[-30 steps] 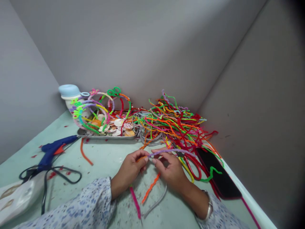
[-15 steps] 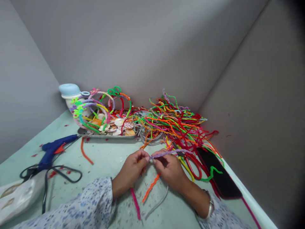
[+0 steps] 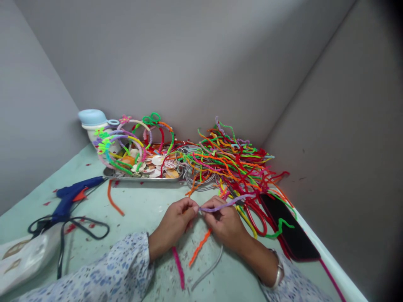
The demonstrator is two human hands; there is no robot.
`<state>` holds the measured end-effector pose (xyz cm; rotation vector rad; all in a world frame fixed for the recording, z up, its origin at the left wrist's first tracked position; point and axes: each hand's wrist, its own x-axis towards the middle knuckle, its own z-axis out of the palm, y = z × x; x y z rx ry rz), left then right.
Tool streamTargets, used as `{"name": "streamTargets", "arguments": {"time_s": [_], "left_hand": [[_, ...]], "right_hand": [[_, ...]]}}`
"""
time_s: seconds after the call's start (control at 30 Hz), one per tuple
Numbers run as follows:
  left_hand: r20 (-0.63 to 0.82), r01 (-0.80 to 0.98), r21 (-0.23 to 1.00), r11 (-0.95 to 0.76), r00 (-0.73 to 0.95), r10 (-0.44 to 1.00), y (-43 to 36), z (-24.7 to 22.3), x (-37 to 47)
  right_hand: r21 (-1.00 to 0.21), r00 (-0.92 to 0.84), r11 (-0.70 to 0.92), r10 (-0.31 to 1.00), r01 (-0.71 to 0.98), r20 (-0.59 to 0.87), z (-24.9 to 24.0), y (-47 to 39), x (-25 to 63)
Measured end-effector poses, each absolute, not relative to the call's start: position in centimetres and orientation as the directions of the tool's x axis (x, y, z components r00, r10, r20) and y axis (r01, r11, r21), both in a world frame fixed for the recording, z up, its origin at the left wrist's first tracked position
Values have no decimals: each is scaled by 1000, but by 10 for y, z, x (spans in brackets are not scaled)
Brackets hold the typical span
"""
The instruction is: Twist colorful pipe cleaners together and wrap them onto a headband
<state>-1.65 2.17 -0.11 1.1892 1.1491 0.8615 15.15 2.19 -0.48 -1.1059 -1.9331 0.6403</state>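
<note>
A lilac pipe cleaner point(image 3: 228, 204) is pinched near one end between my two hands, its long free part stretching right over my right hand. My left hand point(image 3: 176, 220) is closed, thumb against forefinger, at that end. Just beside it, my right hand point(image 3: 225, 222) grips the same pipe cleaner with thumb and fingers. What lies inside the curled fingers is hidden. Below the hands, a magenta pipe cleaner piece point(image 3: 178, 268), an orange piece point(image 3: 200, 248) and a grey strand point(image 3: 208, 272) lie on the table.
A metal tray point(image 3: 147, 179) holds shells and decorated headbands point(image 3: 126, 138). Beside it stands a white bottle point(image 3: 92, 121) with a blue lid. A blue glue gun point(image 3: 67, 199) lies left. A pipe cleaner heap point(image 3: 233, 155), red-handled scissors point(image 3: 256, 218) and a phone point(image 3: 289, 230) are right.
The lilac pipe cleaner's free end has swung slightly further right and up. Both hands stay nearly in place, still pinching it.
</note>
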Motion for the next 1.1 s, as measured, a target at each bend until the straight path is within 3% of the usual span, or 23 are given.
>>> {"name": "streamTargets", "arguments": {"time_s": [0.47,0.57,0.67,0.8,0.9,1.1], "left_hand": [[-228,15,973,231,249,941,24,-6,-18],[-224,16,973,228,267,937,24,-7,-18],[-216,19,975,221,302,929,24,-6,-20],[-175,17,983,180,350,920,23,-5,-22],[-151,17,988,155,370,917,22,-5,-23],[-128,13,991,132,356,926,21,-8,-22]], "right_hand": [[-477,-520,708,706,521,480,-2,21,161],[-525,-500,697,717,488,486,1,20,161],[-717,-382,559,823,416,420,5,20,159],[-955,-276,154,958,255,81,9,23,156],[-991,-311,-25,948,131,-65,11,25,155],[-983,-308,-166,934,71,-180,8,26,153]]}}
